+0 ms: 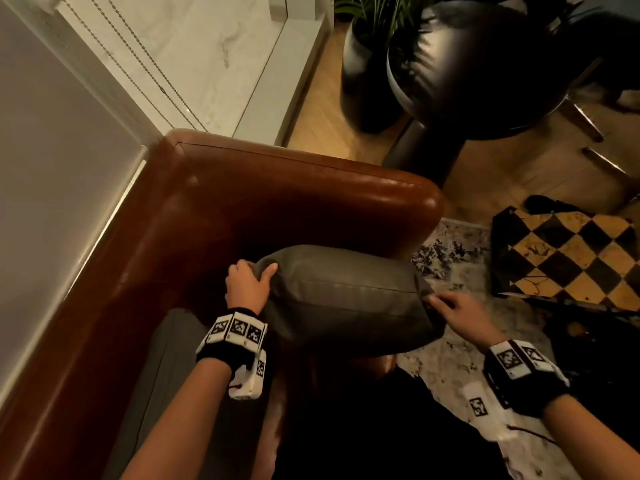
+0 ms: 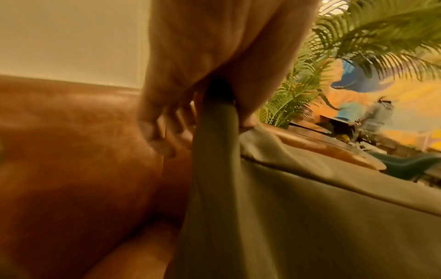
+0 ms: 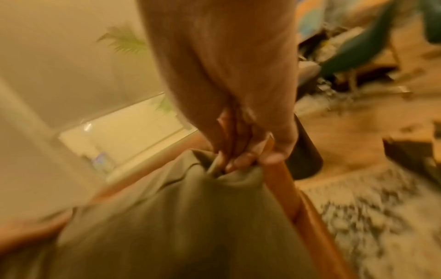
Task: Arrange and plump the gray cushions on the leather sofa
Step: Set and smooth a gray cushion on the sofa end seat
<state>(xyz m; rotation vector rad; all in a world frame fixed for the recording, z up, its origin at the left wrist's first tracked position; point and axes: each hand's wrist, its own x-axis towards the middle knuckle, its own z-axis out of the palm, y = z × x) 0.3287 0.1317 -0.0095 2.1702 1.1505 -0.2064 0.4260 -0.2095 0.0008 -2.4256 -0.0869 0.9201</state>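
Note:
A gray cushion (image 1: 346, 299) is held above the seat at the armrest end of the brown leather sofa (image 1: 277, 195). My left hand (image 1: 247, 282) grips its upper left corner, fingers behind and thumb in front. My right hand (image 1: 453, 308) pinches the upper right corner. In the left wrist view the cushion (image 2: 298, 217) hangs from my left hand (image 2: 210, 117) beside the sofa back (image 2: 71, 141). The blurred right wrist view shows my right hand (image 3: 241, 151) bunching the cushion (image 3: 179, 226) corner. A second gray cushion (image 1: 173, 368) lies on the seat under my left forearm.
A white wall (image 1: 52, 168) runs behind the sofa. Beyond the armrest stand a black round chair (image 1: 485, 71) and a potted palm (image 1: 370, 36). On the patterned rug (image 1: 446, 251) to the right lies a black and yellow checkered piece (image 1: 568, 258).

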